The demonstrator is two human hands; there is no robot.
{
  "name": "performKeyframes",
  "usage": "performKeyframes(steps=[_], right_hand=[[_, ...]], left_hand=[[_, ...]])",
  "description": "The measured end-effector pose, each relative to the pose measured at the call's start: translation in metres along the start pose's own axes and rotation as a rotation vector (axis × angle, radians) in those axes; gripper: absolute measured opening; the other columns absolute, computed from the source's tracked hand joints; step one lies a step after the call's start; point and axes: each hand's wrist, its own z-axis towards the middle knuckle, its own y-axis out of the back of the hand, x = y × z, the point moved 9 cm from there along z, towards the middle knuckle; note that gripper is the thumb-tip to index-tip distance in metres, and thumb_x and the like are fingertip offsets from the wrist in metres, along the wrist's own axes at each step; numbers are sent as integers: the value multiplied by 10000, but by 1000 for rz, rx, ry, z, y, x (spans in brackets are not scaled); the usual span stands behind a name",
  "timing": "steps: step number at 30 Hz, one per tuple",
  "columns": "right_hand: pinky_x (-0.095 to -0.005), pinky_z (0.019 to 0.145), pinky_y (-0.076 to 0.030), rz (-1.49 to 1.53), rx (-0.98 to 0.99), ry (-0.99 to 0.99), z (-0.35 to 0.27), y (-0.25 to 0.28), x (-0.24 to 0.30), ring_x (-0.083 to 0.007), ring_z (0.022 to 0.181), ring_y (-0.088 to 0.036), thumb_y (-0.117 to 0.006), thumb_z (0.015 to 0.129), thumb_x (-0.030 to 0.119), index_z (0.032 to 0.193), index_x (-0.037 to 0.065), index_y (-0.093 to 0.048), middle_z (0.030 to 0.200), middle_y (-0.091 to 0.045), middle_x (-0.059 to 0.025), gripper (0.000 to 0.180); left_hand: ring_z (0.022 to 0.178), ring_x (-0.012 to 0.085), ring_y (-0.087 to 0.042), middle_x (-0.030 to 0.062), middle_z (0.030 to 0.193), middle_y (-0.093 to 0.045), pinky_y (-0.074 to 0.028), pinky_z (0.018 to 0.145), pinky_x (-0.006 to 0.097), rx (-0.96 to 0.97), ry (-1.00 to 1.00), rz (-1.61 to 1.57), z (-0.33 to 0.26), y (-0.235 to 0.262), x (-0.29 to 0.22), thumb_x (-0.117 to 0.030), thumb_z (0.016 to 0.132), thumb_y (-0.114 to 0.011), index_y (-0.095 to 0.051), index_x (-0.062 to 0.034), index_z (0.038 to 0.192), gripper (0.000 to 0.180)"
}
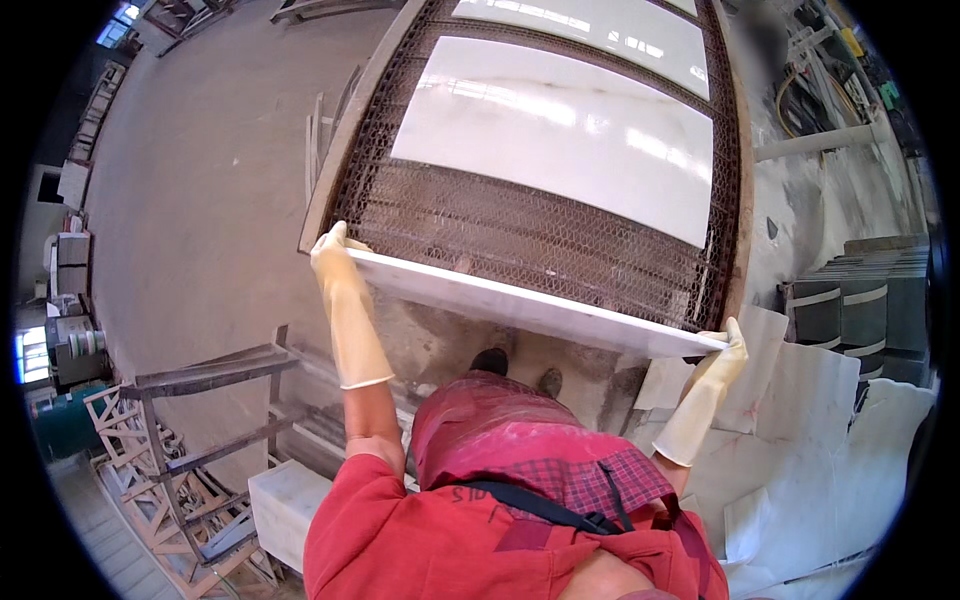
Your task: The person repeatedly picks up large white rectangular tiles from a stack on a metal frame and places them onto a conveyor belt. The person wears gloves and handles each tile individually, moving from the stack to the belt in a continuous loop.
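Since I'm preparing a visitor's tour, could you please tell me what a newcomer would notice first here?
First, the glossy white slab reflecting light on the mesh bed, upper centre. Just below, the left hand and right hand, in cream gloves, hold a white panel by its ends. Lower centre, the red shirt stands out.

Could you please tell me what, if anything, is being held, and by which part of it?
A white slab is held by its two ends: the gloved left hand grips its left end, and the gloved right hand its right end.
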Motion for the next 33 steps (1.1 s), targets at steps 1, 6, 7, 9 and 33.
performKeyframes(steps=[1, 6, 7, 9, 33], right_hand=[[-406, 528, -478, -2, -33, -1, 6, 0, -1, -270, 514, -579, -630, 911, 273, 660, 18, -630, 568, -610, -159, 358], [-351, 649, -469, -136, -29, -45, 18, -28, 5, -197, 596, -574, -633, 957, 422, 656, 57, -645, 650, -640, -98, 473], [-345, 657, -465, -165, -36, -45, 21, -34, 7, -184, 616, -571, -631, 963, 460, 665, 67, -650, 682, -650, -84, 494], [-345, 785, -465, -227, -6, -77, 37, -46, -2, -182, 770, -586, -605, 968, 499, 773, 77, -722, 830, -685, -83, 479], [-347, 1081, -469, -58, 216, 471, 36, -24, -1, -254, 1208, -623, -462, 1065, 115, 1306, -42, -600, 1304, -636, -198, 319]], left_hand=[[567, 219, -530, 111, 602, -607, -415, 590, 389, -1, 8, 42, 7, -5, 1, -271, 942, -589, -610, -50, 746, 296], [599, 199, -512, 83, 662, -639, -409, 615, 365, -43, -8, 252, 52, -28, 8, -378, 934, -618, -670, -27, 750, 399], [613, 193, -513, 77, 686, -647, -409, 624, 354, -46, -21, 273, 57, -36, 7, -410, 935, -624, -690, -17, 761, 434], [690, 178, -531, 70, 780, -670, -424, 682, 338, -38, -36, 265, 62, -55, 8, -455, 941, -629, -715, -18, 832, 459], [1193, 328, -632, 197, 1227, -691, -453, 1026, 411, 127, -2, 860, 15, 77, 137, -677, 942, -477, -655, -19, 1270, 757]])
